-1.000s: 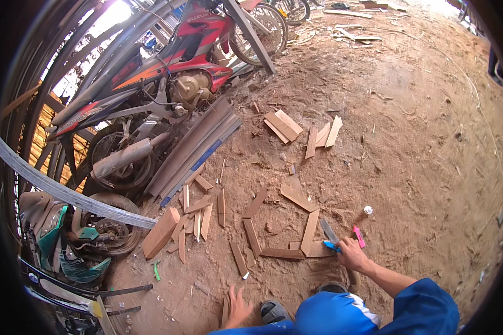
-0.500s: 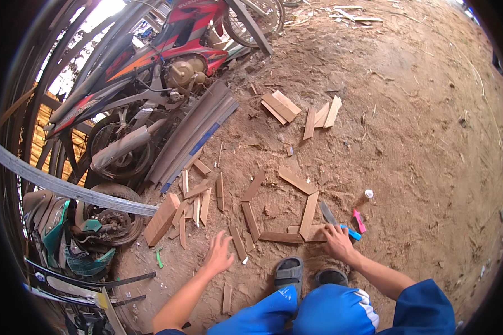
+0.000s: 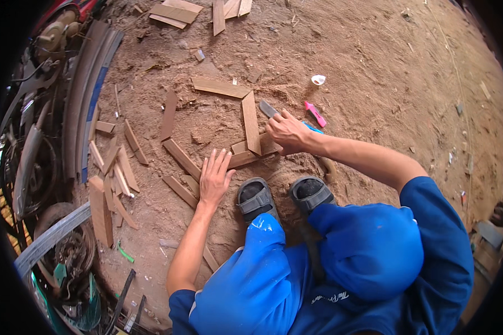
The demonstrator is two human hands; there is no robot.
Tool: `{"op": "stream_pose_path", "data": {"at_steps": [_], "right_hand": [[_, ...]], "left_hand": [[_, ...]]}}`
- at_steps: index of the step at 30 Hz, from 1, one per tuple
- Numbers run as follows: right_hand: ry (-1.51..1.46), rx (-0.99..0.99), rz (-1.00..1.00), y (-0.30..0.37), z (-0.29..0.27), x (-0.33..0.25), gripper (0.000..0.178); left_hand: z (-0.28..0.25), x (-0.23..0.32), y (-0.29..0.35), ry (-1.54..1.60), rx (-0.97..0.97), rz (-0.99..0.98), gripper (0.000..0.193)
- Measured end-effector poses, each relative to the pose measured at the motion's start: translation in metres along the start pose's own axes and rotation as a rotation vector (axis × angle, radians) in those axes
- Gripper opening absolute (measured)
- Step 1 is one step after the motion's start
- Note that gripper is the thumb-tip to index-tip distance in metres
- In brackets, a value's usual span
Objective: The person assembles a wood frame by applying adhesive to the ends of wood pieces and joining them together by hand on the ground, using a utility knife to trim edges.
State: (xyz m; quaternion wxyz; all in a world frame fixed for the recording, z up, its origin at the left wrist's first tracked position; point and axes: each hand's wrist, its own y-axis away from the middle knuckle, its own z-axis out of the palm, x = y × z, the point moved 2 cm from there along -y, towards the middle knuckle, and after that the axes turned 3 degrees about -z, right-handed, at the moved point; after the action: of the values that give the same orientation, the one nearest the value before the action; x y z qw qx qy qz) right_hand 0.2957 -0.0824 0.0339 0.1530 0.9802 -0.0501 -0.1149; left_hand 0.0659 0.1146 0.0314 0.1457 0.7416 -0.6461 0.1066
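Several brown wooden strips form a ring on the dirt: a top strip (image 3: 221, 87), a right strip (image 3: 251, 123), a lower-left strip (image 3: 182, 158) and an upper-left strip (image 3: 169, 115). My left hand (image 3: 213, 177) has its fingers spread, the tips by the left end of the bottom strip (image 3: 243, 159). At the ring's lower right corner, my right hand (image 3: 289, 133) pinches a short wooden piece (image 3: 269, 144) between thumb and fingers. A utility knife, its grey blade (image 3: 267, 108) and blue handle (image 3: 313, 128) showing, lies partly hidden under that hand.
Loose strips (image 3: 120, 170) and a thick wooden block (image 3: 100, 211) lie to the left, beside long stacked boards (image 3: 89, 97) and motorcycle parts. A pink marker (image 3: 315, 114) and white cap (image 3: 318, 80) are on the right. More wood pieces (image 3: 176, 12) lie far off.
The view has shifted down and closer. My left hand has moved right, from the loose strips to the bottom strip of the ring. My right hand stays at the lower right corner.
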Motion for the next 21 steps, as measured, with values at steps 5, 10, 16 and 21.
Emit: {"op": "stream_pose_path", "data": {"at_steps": [5, 10, 16, 21], "right_hand": [[0.064, -0.093, -0.011, 0.004, -0.001, -0.009, 0.069], [0.140, -0.279, -0.080, 0.007, -0.021, -0.005, 0.068], [0.075, -0.356, -0.037, 0.009, -0.041, 0.001, 0.083], [-0.034, -0.288, 0.078, 0.005, -0.037, 0.013, 0.077]], "left_hand": [[0.025, -0.013, 0.016, 0.052, 0.125, 0.016, 0.051], [0.029, -0.016, 0.016, 0.150, 0.200, 0.002, 0.050], [0.032, -0.020, 0.015, 0.253, 0.295, -0.029, 0.046], [0.029, -0.020, 0.012, 0.265, 0.353, -0.043, 0.042]]}}
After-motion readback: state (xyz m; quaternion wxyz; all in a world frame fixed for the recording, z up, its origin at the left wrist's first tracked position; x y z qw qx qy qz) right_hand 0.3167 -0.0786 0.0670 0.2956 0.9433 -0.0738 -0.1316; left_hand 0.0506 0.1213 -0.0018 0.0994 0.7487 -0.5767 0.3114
